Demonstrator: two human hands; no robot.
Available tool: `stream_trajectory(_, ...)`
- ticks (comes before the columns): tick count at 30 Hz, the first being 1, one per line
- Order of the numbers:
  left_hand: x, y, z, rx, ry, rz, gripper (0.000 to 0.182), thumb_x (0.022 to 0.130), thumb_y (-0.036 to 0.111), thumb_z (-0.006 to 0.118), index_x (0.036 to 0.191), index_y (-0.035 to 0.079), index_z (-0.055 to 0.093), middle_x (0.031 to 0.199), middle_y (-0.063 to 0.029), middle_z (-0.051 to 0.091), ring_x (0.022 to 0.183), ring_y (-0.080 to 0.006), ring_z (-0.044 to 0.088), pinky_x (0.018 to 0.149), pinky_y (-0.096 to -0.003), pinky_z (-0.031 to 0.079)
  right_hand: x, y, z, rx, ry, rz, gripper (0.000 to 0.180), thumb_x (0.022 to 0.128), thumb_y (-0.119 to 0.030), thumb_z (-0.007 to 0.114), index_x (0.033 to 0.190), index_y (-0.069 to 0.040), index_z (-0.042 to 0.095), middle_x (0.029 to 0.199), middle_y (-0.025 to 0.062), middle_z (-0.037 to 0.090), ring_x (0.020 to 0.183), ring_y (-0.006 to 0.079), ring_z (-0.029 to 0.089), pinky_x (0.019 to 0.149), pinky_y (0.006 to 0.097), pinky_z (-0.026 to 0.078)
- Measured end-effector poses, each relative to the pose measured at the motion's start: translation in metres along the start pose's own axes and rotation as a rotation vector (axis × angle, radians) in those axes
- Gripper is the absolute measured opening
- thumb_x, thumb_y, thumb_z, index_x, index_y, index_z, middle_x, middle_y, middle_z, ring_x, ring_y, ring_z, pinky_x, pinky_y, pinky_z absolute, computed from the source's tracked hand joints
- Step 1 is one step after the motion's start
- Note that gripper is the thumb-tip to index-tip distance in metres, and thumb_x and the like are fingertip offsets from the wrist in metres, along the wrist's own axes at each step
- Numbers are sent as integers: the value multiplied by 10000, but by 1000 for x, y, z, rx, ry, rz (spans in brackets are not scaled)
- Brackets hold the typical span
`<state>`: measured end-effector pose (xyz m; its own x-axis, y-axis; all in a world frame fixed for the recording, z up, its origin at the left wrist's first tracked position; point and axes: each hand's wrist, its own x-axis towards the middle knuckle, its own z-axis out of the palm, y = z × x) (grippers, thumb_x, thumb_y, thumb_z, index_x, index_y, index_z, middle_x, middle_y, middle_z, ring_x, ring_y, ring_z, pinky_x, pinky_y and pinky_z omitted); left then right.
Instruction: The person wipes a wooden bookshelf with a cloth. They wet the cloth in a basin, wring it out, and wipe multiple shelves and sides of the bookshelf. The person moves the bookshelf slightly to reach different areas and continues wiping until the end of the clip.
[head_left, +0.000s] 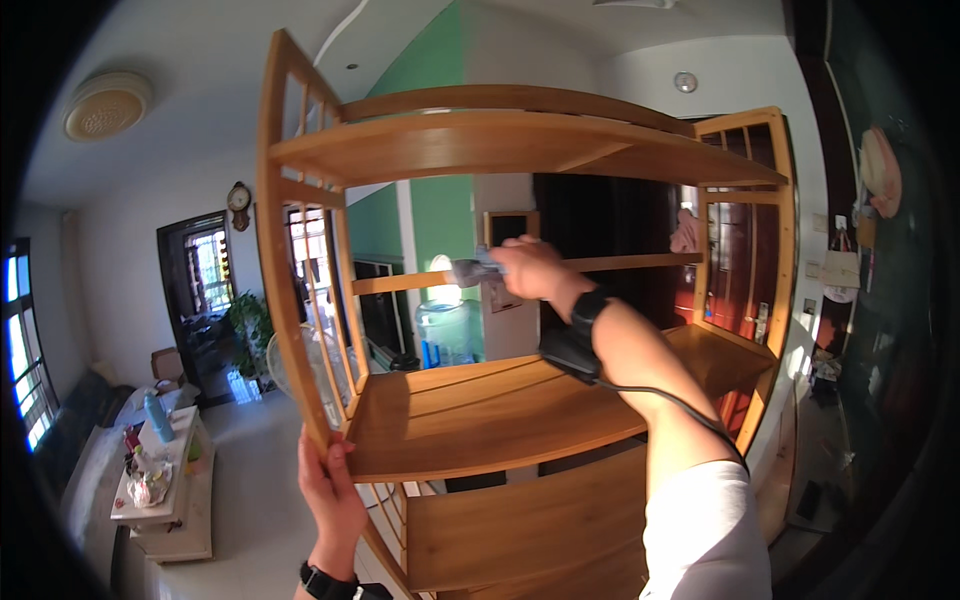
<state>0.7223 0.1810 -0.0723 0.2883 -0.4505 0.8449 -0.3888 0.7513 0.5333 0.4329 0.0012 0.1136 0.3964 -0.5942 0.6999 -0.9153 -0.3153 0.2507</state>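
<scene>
A wooden shelf rack (480, 427) with several boards and slatted sides stands in front of me. My left hand (330, 480) grips its left front post (289, 300), level with the middle board. Reaching over that board, my right hand (529, 266) holds a grey cloth (474, 271) against the thin back rail (397, 283). The cloth and hand are slightly blurred. A black band with a dark box (568, 356) and a cable is on my right wrist. The board below the top one bears nothing that I can see.
Behind the rack are a water dispenser bottle (444, 330), a fan (289, 360) and a dark red door (739, 255). At left, a white coffee table (169, 480) carries a blue bottle (157, 416) and a plastic bag (150, 486). A hat (881, 172) hangs at right.
</scene>
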Motion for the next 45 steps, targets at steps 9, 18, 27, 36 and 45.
stream_trajectory(9, 63, 31, -30, 126, 33, 168, 568, 791, -23, 493, 1334, 52, 342, 1270, -127, 435, 1205, -241, 397, 1005, -373, 302, -197, 181, -216, 179, 891, 298, 337, 799, -113, 547, 1111, -42, 440, 1083, 186, 546, 1052, 292, 528, 882, 367, 413)
stream_trajectory(18, 144, 52, -2, 102, 98, -99, 545, 879, 171, 570, 1351, 89, 309, 1090, -65, 559, 907, -107, 564, 720, -241, 448, -68, 262, -285, 98, 58, 310, 586, 793, -353, 616, 1246, -19, 455, 1240, 168, 498, 1152, 268, 464, 931, 343, 377)
stream_trajectory(27, 128, 62, 0, -34, 36, 14, 392, 933, 45, 408, 1316, 91, 340, 1086, -64, 575, 900, -96, 592, 686, -212, 460, -14, 226, -263, 125, -544, 712, 332, 852, -275, 572, 1135, -104, 549, 1088, 40, 577, 928, 172, 556, 719, 366, 460)
stream_trajectory(36, 131, 80, 1, -53, -68, 115, 446, 840, -110, 445, 1259, 38, 398, 1018, -85, 582, 875, -124, 580, 748, -252, 468, 117, -23, -241, 312, -646, 255, 318, 872, -319, 554, 1140, -149, 546, 1057, 13, 550, 965, 148, 484, 829, 402, 414)
stream_trajectory(45, 131, 83, -11, -10, -93, 173, 462, 815, -35, 504, 1256, 23, 380, 858, -223, 609, 792, -375, 607, 661, -348, 476, 168, -106, -221, 405, -687, -103, 348, 910, -212, 491, 1254, -170, 471, 1206, 47, 505, 1115, 172, 435, 939, 339, 353)
